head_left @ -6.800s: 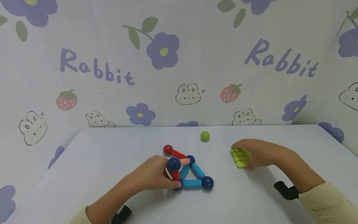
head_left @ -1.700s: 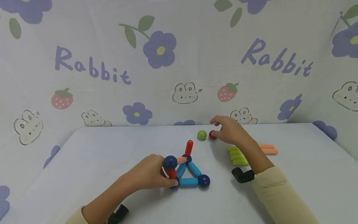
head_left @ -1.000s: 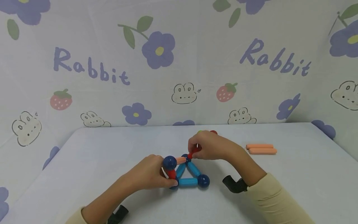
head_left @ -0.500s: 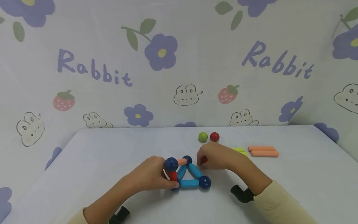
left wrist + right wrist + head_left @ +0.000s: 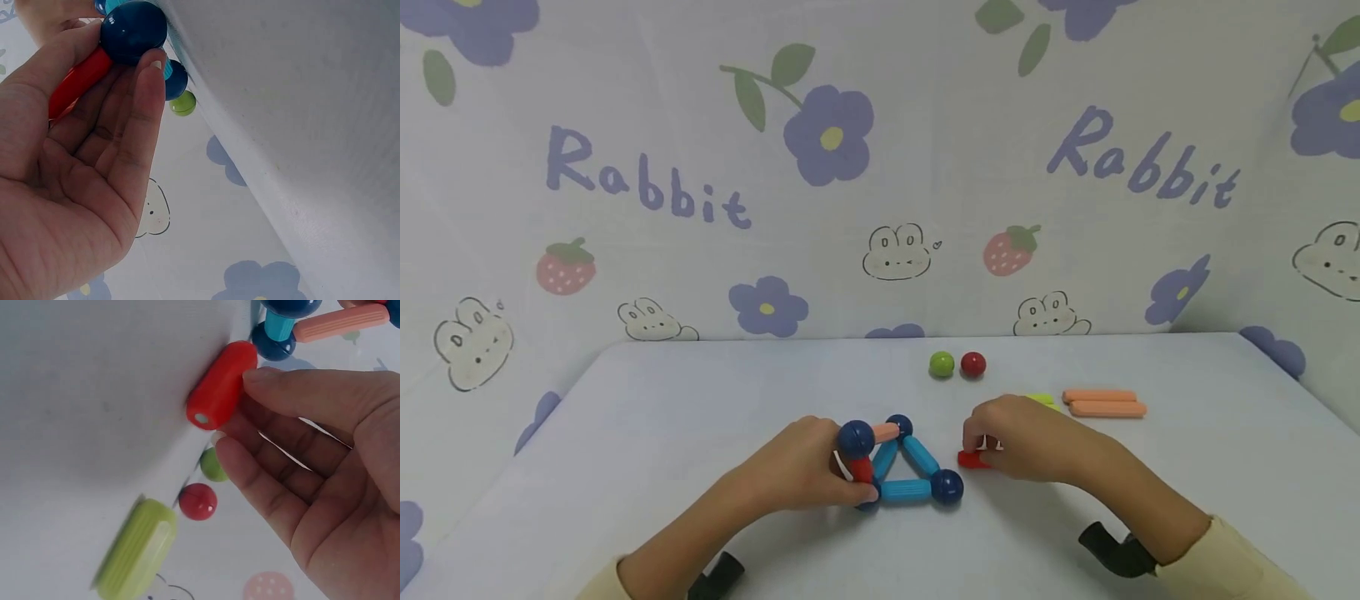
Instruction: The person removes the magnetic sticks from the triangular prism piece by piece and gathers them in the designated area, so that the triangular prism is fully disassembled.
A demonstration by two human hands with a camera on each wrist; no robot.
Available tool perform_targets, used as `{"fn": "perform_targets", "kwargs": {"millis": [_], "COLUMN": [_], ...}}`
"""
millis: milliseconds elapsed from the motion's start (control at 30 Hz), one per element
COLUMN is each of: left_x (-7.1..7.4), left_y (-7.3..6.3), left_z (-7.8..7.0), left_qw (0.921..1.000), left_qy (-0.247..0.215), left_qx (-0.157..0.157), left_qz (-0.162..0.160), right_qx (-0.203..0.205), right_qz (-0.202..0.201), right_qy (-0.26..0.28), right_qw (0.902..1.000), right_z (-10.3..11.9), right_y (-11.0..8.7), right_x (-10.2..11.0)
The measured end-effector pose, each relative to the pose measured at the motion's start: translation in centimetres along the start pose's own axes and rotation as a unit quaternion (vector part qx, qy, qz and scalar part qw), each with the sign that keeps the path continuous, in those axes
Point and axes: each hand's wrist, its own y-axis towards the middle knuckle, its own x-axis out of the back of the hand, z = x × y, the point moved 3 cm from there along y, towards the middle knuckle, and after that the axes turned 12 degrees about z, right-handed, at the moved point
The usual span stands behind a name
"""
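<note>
My left hand (image 5: 801, 467) grips a frame of magnetic rods and balls, its fingers about a red rod (image 5: 81, 81) and a navy ball (image 5: 134, 32). Blue rods (image 5: 906, 490) and navy balls (image 5: 947, 487) form a triangle on the table; a peach rod (image 5: 886, 432) runs from the raised navy ball to the back one. Right of the frame, my right hand (image 5: 1030, 437) pinches a loose red rod (image 5: 222, 387) low at the tabletop, thumb against its side. Part of this rod is hidden by the fingers in the head view.
A green ball (image 5: 942, 364) and a red ball (image 5: 973, 364) sit side by side at the back of the white table (image 5: 737, 375). Lime rods (image 5: 1041, 401) lie partly hidden behind my right hand. Two peach rods (image 5: 1105, 409) lie farther right.
The red ball came off the frame and now sits beside the green one. My right hand has pulled the red rod off the back navy ball and brought it rightward. The left hand stays put.
</note>
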Motion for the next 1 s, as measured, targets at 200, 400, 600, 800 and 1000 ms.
{"fn": "perform_targets", "kwargs": {"millis": [200, 400, 600, 800, 1000], "left_x": [0.0, -0.1, -0.3, -0.1, -0.1], "left_y": [-0.1, 0.0, 0.2, 0.0, 0.0], "left_z": [0.0, 0.0, 0.1, 0.0, 0.0], "left_qw": [1.0, 1.0, 1.0, 1.0, 1.0], "left_qy": [0.0, 0.0, 0.0, 0.005, 0.001], "left_qx": [-0.004, -0.004, -0.008, 0.0, 0.005], "left_qz": [-0.003, -0.004, -0.001, -0.002, -0.002], "right_qx": [-0.007, -0.028, -0.074, -0.093, -0.067], "right_qz": [-0.003, 0.007, 0.014, -0.015, -0.063], "right_qy": [0.005, 0.043, 0.055, 0.005, -0.066], "right_qw": [1.0, 0.9987, 0.9957, 0.9955, 0.9936], "right_z": [-0.3, -1.4, -3.1, -5.1, -5.8], "right_y": [-0.4, -1.8, -4.2, -5.8, -6.3], "right_x": [-0.4, -0.7, -0.8, -0.4, 0.0]}}
